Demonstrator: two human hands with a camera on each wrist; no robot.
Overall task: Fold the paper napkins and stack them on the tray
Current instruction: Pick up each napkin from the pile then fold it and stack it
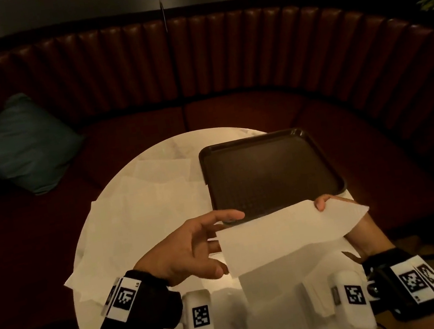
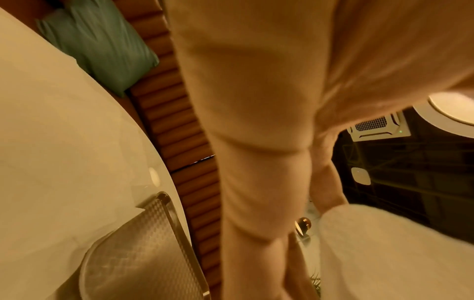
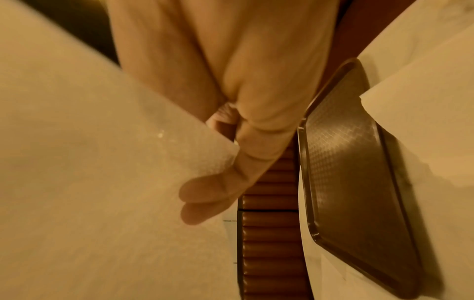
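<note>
Red booth seats curve behind the round white table (image 1: 140,263); the right hand (image 1: 328,201) pinches the far edge of a napkin (image 1: 287,231) held up long-ways just in front of the empty tray (image 1: 268,170); the left hand (image 1: 187,251), fingers spread, holds nothing beside the napkin's left end; more napkins (image 1: 137,212) lie left of the tray.

One tray (image 1: 269,173) sits at about one o'clock on the one round table (image 1: 150,152). One napkin (image 1: 288,234) is held up at the near side, between two hands: left (image 1: 184,253) and right (image 1: 324,202). Loose napkins (image 1: 143,214) overlap from nine to eleven o'clock; at least four, exact number unclear. One cushion (image 1: 20,145) lies at ten o'clock.
</note>
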